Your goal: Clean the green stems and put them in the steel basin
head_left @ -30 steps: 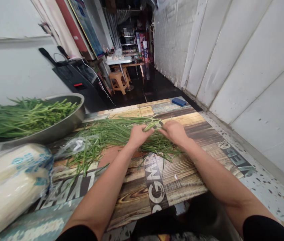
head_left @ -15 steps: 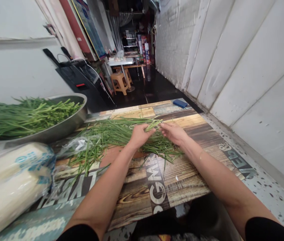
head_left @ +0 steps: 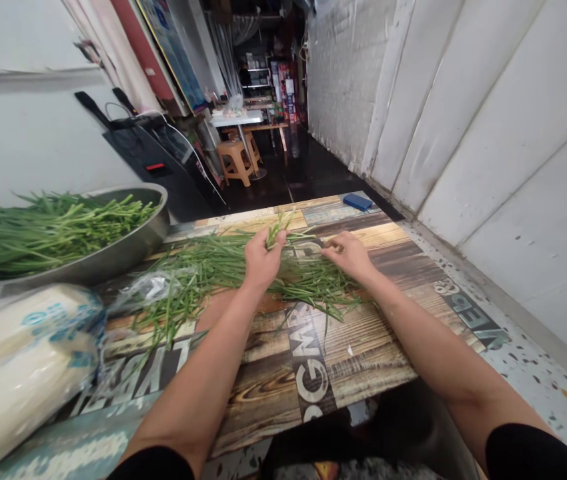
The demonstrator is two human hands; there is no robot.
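Above the patterned table [head_left: 363, 333], my left hand [head_left: 261, 259] is closed round a small bunch of chives [head_left: 276, 230], with the pale stem ends pointing up past the thumb. Off to its right, my right hand [head_left: 349, 256] has thumb and fingertips pinched together; whatever is between them is too small to make out. A loose pile of chives [head_left: 218, 263] spreads beneath and between both hands, some strands reaching toward the right wrist. My left forearm hides part of the pile.
A metal bowl [head_left: 162, 217] heaped with chives stands at the left. Nearer me lies a plastic bag of white, long food [head_left: 28, 360], with crumpled clear plastic [head_left: 151, 287] beside it. A blue box [head_left: 357, 202] sits at the table's far right corner. A white wall runs along the right.
My left hand has drawn left, away from the right hand, and its chives have tipped from slanting right to more upright. The right hand stays near its place.
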